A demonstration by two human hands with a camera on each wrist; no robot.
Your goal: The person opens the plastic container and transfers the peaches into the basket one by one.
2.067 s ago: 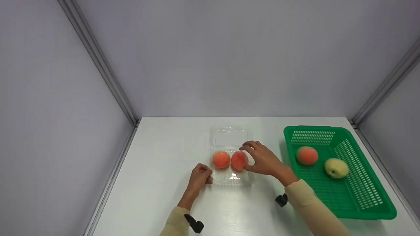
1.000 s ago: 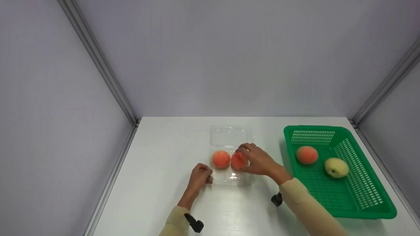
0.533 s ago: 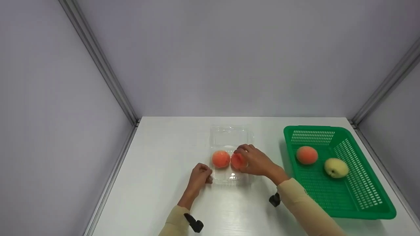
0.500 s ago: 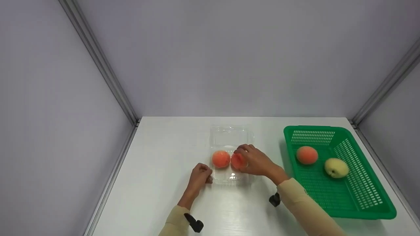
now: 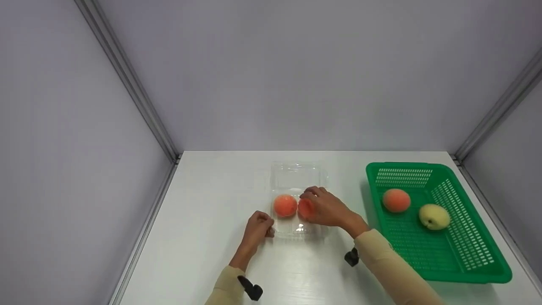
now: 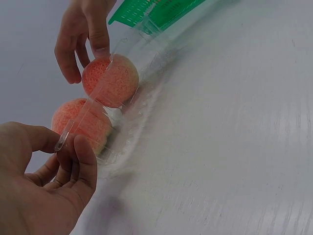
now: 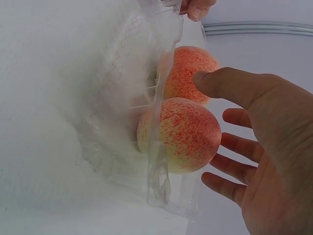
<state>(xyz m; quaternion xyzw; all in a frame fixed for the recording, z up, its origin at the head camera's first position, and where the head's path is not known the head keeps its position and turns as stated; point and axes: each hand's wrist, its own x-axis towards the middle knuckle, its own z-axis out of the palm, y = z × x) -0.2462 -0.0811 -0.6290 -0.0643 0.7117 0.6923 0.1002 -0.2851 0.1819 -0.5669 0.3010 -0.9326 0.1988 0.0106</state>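
Two peaches, a left one [image 5: 285, 206] and a right one [image 5: 305, 207], sit side by side in the back row of a clear plastic clamshell box [image 5: 290, 228] whose lid lies folded back. My left hand [image 5: 257, 226] pinches the box's left rim between thumb and fingers, as the left wrist view shows. My right hand [image 5: 330, 207] is over the right peach and partly hides it in the head view. In the right wrist view its fingers are spread and loosely bent beside that peach, without a grip round it; the thumb lies over the two peaches.
A green plastic basket [image 5: 427, 250] stands at the right of the white table [image 5: 203, 203]. Inside it lie another peach [image 5: 396, 201] and a pale yellow fruit [image 5: 434, 217]. Grey walls enclose the back and sides.
My right hand has shifted left, from the right peach's side to partly over it. My left hand, the box and the basket have stayed in place.
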